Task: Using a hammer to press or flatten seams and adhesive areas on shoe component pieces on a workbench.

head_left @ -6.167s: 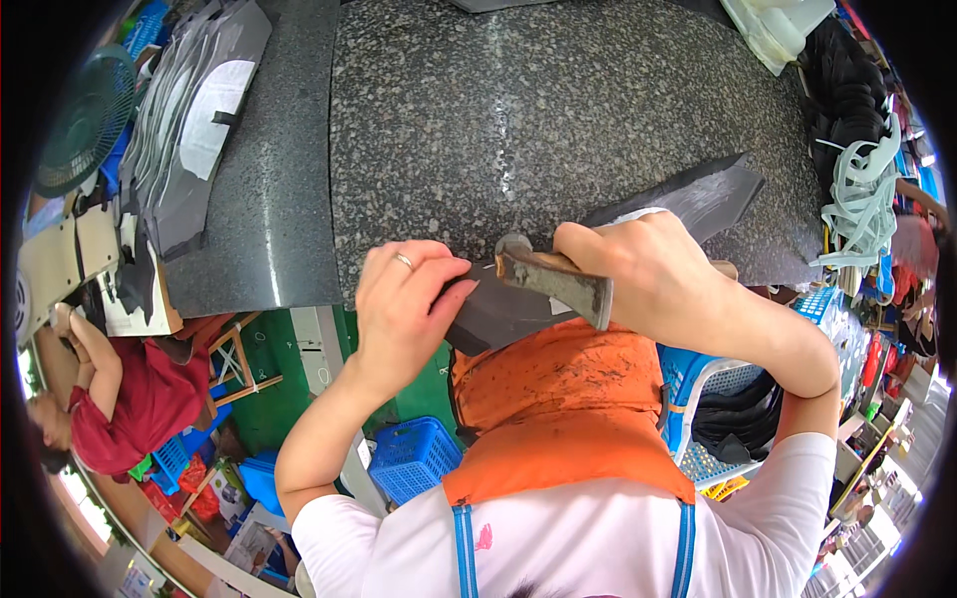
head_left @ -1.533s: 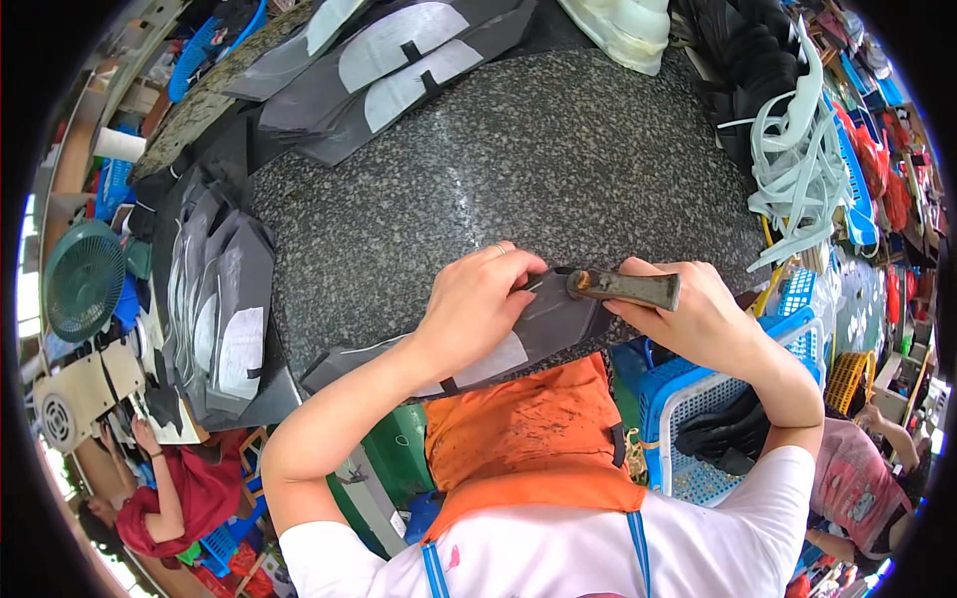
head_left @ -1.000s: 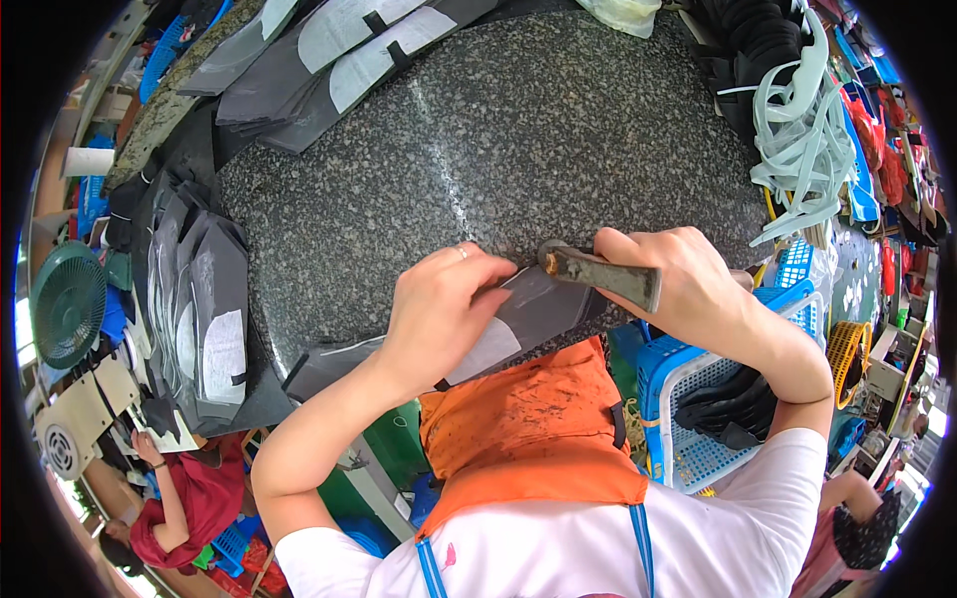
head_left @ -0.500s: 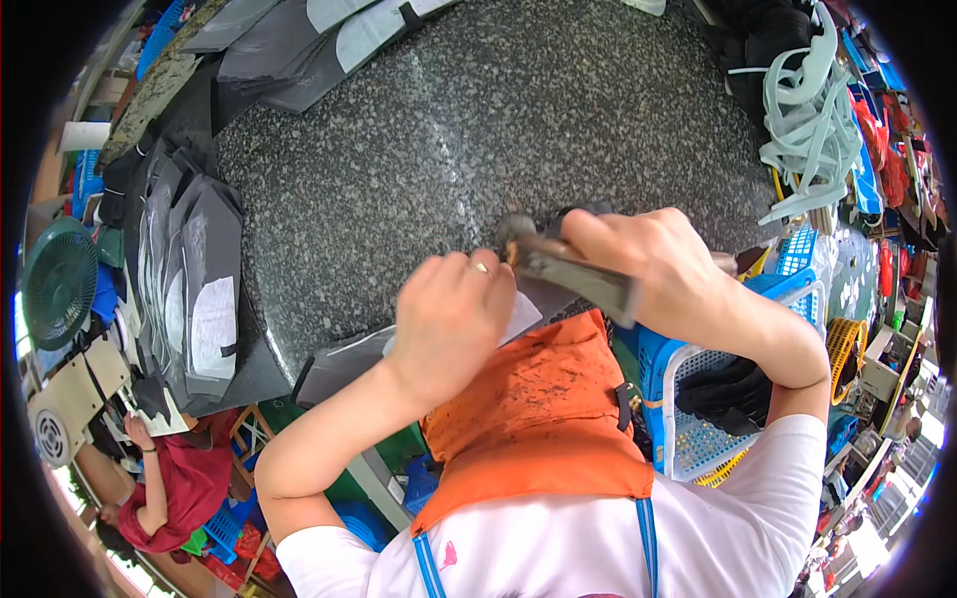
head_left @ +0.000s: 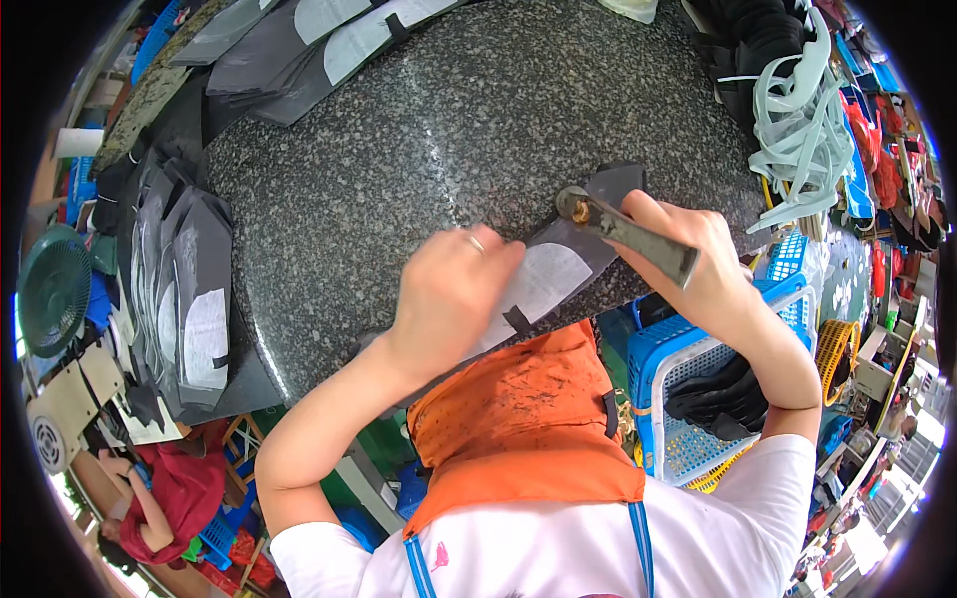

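Note:
A dark grey shoe-upper piece with a white patch lies flat at the near edge of the speckled granite slab. My left hand, a ring on one finger, presses down on the piece's left part. My right hand grips a worn metal hammer-like tool whose round head rests on the piece's far right end.
A stack of similar grey pieces lies at the slab's left edge, more pieces at the far side. Pale straps hang at the right. A blue basket sits below right. A person in red crouches lower left. I wear an orange apron.
The piece has been shifted and turned on the slab; my right hand with the tool has moved to its right end, and my left hand has flattened on it.

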The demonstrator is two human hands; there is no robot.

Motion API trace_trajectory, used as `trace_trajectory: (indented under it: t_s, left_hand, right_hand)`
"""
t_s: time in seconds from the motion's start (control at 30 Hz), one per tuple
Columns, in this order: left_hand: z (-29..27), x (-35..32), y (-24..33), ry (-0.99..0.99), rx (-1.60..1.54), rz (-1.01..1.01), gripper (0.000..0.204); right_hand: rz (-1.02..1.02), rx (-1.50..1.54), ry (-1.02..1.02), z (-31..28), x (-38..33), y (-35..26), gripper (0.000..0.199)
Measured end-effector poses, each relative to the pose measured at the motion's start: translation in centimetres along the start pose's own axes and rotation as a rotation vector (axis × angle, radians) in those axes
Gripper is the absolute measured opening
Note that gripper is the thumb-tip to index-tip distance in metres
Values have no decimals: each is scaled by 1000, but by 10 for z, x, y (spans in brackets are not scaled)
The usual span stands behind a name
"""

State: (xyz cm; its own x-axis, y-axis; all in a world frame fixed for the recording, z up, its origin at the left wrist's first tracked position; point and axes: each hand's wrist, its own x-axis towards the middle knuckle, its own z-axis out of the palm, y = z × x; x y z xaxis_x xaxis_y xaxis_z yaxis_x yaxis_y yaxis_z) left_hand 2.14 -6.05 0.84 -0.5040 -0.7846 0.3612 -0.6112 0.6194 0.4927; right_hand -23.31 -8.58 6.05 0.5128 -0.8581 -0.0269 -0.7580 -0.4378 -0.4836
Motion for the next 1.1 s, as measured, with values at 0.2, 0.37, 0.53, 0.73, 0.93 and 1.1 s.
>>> trace_trajectory:
  t_s: [0.2,0.37,0.53,0.73,0.93,1.1]
  left_hand:
    - [-6,2,7,-77,132,31,16]
    - [-5,-12,10,-11,176,51,21]
    - [-7,2,-3,-72,279,122,26]
    - [-7,14,-21,-116,241,58,17]
    - [1,0,-5,29,121,-52,19]
    - [0,1,-5,-59,151,-71,10]
  right_hand:
    - [-78,7,-90,6,2,-4,19]
    - [-81,90,-42,2,2,-6,17]
    - [152,-70,-241,-23,12,-26,16]
    - [47,-30,-82,-3,-8,-11,21]
    - [86,41,-71,-2,-11,-5,21]
    - [59,47,-88,-6,-8,-5,20]
